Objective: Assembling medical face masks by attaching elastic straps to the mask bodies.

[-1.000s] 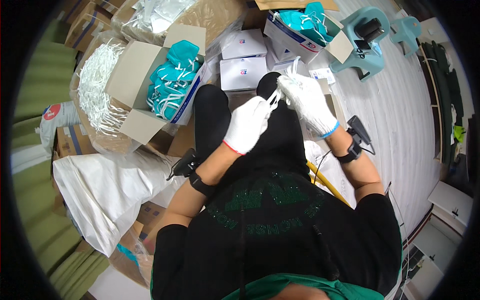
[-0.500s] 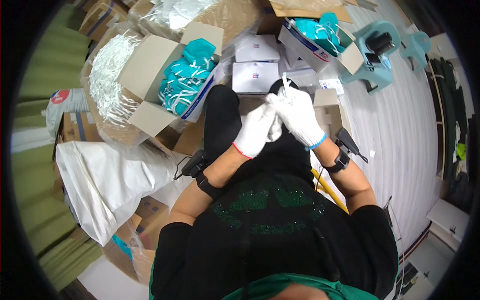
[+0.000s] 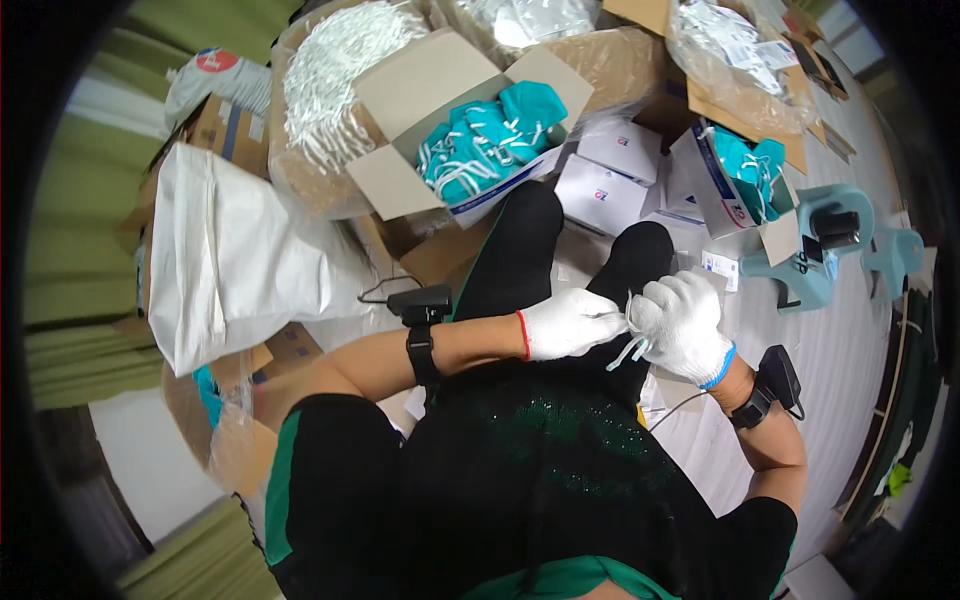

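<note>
Both hands wear white knit gloves and meet above my knees. My left hand (image 3: 575, 323) has a red cuff, and its fingertips are pinched together beside the right fist. With its blue cuff, my right hand (image 3: 683, 320) is curled around a thin white cord (image 3: 637, 350). Loose ends of the cord hang below the fingers, and a bit of it stands up between the hands. The left fingertips appear to grip the same cord; part of it is hidden inside the gloves.
An open carton (image 3: 400, 185) of teal masks with white straps stands beyond my knees. A smaller box (image 3: 720, 200) of them is at right. White boxes (image 3: 600, 195) lie between. Left are a bag of white cords (image 3: 345, 80) and a white sack (image 3: 240, 260); right, blue stools (image 3: 820, 250).
The view has swung, so the scene sits further right and lower. My hands have drawn slightly apart, and the cord that stuck up above the right hand now hangs between them.
</note>
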`<state>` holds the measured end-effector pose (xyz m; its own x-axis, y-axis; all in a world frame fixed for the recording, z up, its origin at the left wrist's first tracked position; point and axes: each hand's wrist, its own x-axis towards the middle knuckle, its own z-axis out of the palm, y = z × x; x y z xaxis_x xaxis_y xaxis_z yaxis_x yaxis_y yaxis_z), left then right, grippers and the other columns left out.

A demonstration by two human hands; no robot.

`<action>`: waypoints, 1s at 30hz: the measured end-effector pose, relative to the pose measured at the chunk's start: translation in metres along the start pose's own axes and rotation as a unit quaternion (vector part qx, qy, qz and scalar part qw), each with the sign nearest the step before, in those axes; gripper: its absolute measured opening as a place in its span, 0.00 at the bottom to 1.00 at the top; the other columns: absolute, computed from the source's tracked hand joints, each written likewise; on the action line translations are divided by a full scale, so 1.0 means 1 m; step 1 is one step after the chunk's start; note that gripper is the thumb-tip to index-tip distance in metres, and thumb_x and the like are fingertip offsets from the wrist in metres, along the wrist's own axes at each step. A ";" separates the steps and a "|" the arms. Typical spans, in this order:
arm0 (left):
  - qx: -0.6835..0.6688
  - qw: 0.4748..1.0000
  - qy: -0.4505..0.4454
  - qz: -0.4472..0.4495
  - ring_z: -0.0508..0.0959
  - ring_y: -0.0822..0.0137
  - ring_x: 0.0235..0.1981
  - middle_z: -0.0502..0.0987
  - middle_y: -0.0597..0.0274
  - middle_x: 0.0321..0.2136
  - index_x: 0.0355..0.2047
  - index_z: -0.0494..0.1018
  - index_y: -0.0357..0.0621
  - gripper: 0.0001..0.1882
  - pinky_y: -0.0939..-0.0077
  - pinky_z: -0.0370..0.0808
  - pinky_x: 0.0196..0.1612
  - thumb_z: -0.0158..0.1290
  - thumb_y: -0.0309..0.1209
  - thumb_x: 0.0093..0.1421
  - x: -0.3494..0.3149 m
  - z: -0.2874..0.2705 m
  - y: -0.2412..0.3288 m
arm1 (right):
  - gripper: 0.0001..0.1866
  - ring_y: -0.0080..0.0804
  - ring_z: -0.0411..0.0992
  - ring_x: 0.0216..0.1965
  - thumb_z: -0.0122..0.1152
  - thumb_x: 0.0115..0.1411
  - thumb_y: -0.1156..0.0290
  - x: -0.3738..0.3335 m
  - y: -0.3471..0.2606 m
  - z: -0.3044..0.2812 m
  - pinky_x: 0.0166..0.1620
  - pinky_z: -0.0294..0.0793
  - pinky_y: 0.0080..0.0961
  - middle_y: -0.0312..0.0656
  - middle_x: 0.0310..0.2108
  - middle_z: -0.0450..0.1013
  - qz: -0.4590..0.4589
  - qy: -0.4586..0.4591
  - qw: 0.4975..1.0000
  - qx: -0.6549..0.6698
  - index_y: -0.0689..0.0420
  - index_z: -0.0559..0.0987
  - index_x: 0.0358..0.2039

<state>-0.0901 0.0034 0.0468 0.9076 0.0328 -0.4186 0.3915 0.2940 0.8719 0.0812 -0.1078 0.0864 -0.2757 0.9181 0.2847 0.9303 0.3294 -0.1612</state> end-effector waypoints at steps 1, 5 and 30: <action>-0.036 0.999 -0.012 -0.015 0.56 0.83 0.16 0.58 0.77 0.17 0.26 0.68 0.43 0.13 0.83 0.54 0.18 0.45 0.35 0.67 -0.005 -0.002 -0.001 | 0.13 0.36 0.67 0.23 0.62 0.32 0.69 0.001 -0.001 0.000 0.26 0.63 0.34 0.37 0.22 0.66 -0.018 -0.003 1.000 -0.001 0.52 0.75 0.24; -0.098 0.993 0.006 -0.071 0.56 0.83 0.15 0.57 0.77 0.16 0.25 0.67 0.44 0.13 0.82 0.52 0.18 0.45 0.35 0.66 -0.025 -0.007 0.006 | 0.14 0.39 0.68 0.24 0.63 0.31 0.70 0.003 -0.001 0.005 0.28 0.66 0.36 0.39 0.23 0.66 -0.004 0.035 0.999 0.013 0.53 0.74 0.24; -0.567 0.749 0.337 0.063 0.75 0.59 0.35 0.73 0.56 0.30 0.33 0.68 0.42 0.09 0.68 0.74 0.36 0.48 0.35 0.62 -0.124 -0.259 -0.176 | 0.07 0.17 0.61 0.24 0.62 0.59 0.70 -0.103 0.132 0.053 0.27 0.63 0.18 0.29 0.22 0.68 0.644 0.205 0.695 0.247 0.59 0.79 0.34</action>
<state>-0.3110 0.1949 -0.1200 0.4933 0.4906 -0.7183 -0.4185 0.8578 0.2985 0.2195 -0.1471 -0.0146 0.8943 0.4150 -0.1674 0.1173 -0.5783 -0.8073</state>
